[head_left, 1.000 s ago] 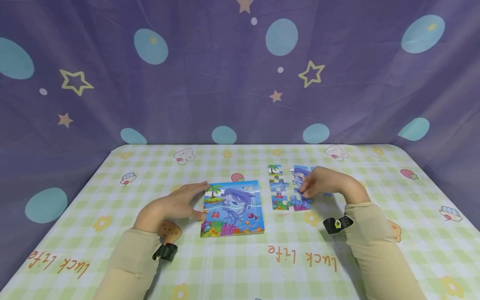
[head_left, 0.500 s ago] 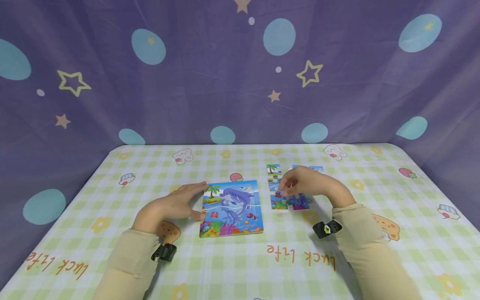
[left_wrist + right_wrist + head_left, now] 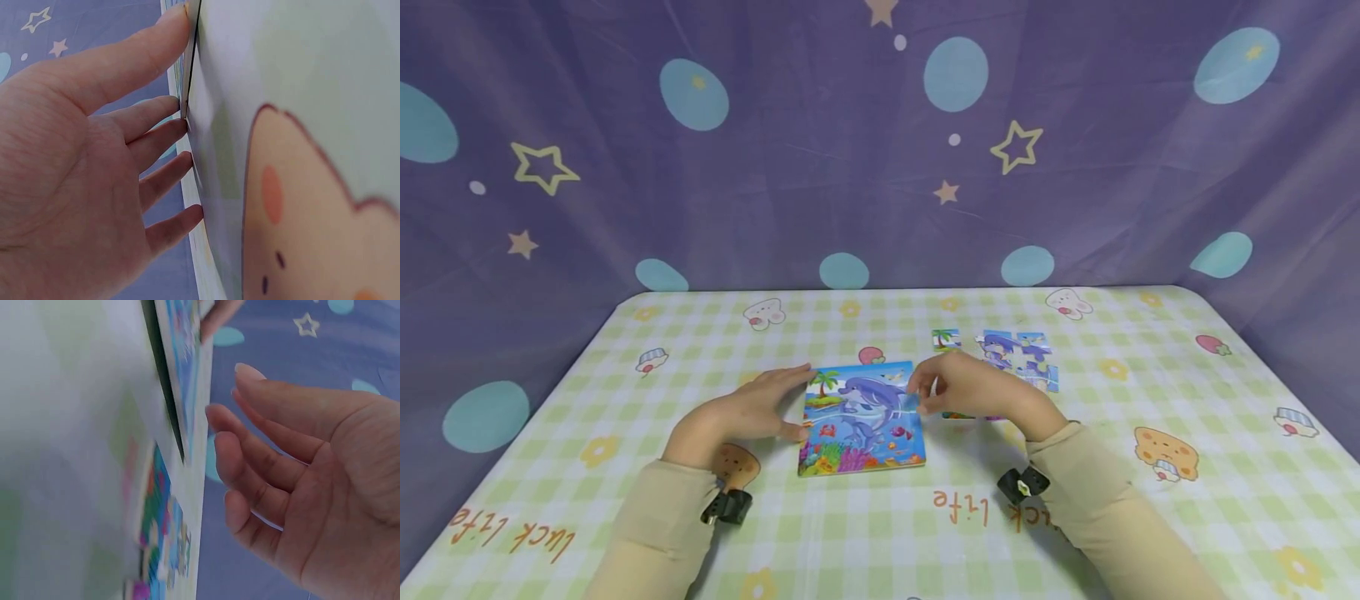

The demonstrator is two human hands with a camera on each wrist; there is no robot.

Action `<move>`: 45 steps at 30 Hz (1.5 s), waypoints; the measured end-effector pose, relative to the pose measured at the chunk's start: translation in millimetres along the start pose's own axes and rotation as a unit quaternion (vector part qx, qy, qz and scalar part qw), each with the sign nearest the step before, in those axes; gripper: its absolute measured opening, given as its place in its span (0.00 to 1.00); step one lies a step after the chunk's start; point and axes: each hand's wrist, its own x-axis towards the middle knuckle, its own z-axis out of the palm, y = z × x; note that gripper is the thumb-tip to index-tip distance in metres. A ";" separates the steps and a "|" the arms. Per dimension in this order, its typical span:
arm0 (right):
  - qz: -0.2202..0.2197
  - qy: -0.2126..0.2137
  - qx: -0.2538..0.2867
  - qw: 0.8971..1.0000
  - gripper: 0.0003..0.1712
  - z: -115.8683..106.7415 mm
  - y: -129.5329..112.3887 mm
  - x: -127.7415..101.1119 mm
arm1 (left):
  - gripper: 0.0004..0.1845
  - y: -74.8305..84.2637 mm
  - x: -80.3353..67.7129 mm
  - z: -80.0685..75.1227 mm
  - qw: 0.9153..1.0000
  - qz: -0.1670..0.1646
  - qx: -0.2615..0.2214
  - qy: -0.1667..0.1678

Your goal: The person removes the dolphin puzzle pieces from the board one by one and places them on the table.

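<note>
A square dolphin picture board (image 3: 863, 425) lies flat at the middle of the table. My left hand (image 3: 737, 417) rests along its left side with fingers spread; in the left wrist view the thumb (image 3: 169, 34) is against its edge and other fingertips meet the tablecloth. My right hand (image 3: 977, 387) hovers by the right edge, fingers loosely bent. The right wrist view shows nothing between the thumb (image 3: 281, 403) and fingers. Behind the right hand sit dolphin jigsaw pieces (image 3: 1033, 343), laid out in rows; the hand hides several of them in the head view.
A checked tablecloth (image 3: 850, 542) with cartoon prints covers the table. A purple curtain (image 3: 775, 167) with stars and ovals hangs behind the far edge. Black straps (image 3: 1024, 485) are on both wrists.
My right hand has moved left from over the jigsaw pieces to the right edge of the picture board, uncovering the right-hand pieces. The left hand has stayed in place.
</note>
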 end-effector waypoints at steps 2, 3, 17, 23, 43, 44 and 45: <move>0.005 -0.001 -0.009 1.000 0.12 5.9 -5.3 1.6 | 0.48 -0.1 0.2 0.2 1.000 0.001 0.002 0.000; 0.010 -0.001 -0.016 1.000 0.14 8.8 -8.7 2.2 | 0.48 -0.1 0.3 0.2 1.000 0.001 0.002 0.000; 0.071 -0.019 -0.116 0.991 0.27 40.2 -36.3 6.6 | 0.48 3.9 -1.4 -2.0 1.000 -0.003 -0.004 -0.001; 0.088 -0.028 -0.136 0.986 0.26 43.6 -37.2 6.7 | 0.48 4.4 -1.5 -2.0 1.000 -0.004 -0.005 -0.002; 0.075 -0.015 -0.108 0.991 0.25 43.0 -34.7 4.9 | 0.48 0.2 -0.4 -1.4 1.000 -0.002 -0.011 -0.001; 0.076 -0.014 -0.110 0.991 0.25 42.7 -35.1 4.9 | 0.48 0.0 -0.3 -1.4 1.000 -0.001 -0.009 -0.001; 0.075 -0.013 -0.110 0.991 0.25 42.4 -35.3 4.9 | 0.48 -0.2 0.0 -1.2 1.000 -0.003 -0.009 -0.001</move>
